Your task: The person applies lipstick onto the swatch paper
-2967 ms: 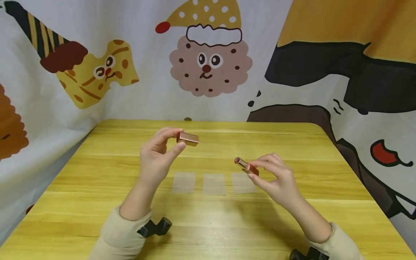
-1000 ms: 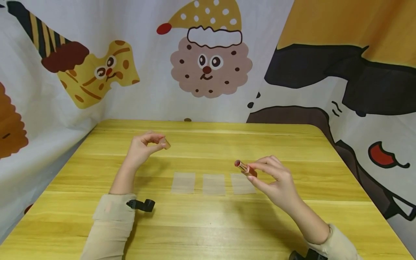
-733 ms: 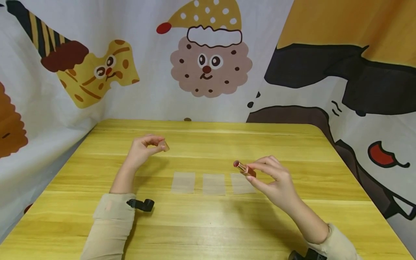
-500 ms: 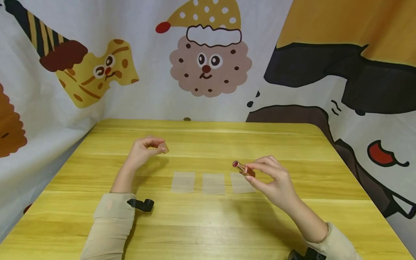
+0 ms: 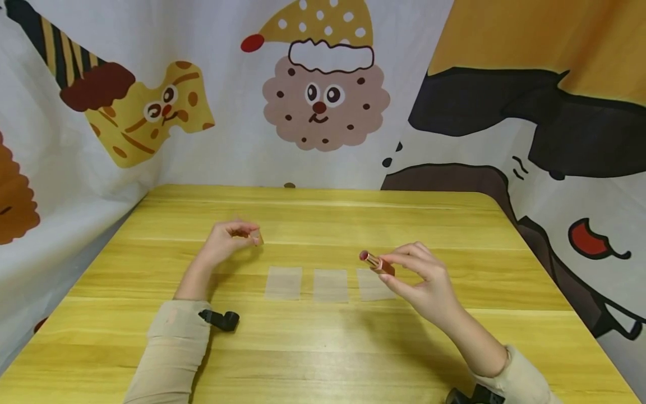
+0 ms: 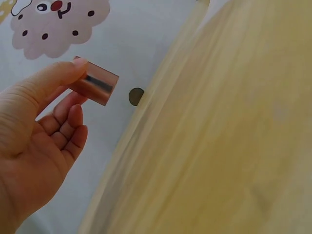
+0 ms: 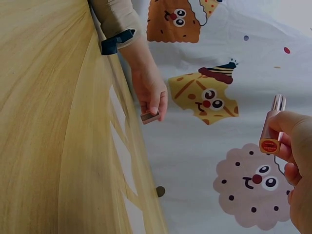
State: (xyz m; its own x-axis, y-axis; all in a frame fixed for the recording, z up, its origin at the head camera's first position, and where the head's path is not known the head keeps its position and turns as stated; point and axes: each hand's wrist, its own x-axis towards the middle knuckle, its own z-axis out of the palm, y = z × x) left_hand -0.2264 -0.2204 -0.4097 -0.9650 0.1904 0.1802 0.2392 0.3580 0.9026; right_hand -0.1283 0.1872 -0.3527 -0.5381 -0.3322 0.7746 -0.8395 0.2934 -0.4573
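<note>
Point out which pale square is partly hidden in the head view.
The rightmost square: the right hand and lipstick block part of it, while the middle square and leftmost square show whole.

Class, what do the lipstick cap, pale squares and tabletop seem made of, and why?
Lipstick cap: glossy rose-gold metal or metallised plastic, by its streaky reflections. Pale squares: likely thin matte paper or film; flat, seemingly translucent. Tabletop: wood or wood-look laminate, by its grain and soft sheen.
</note>
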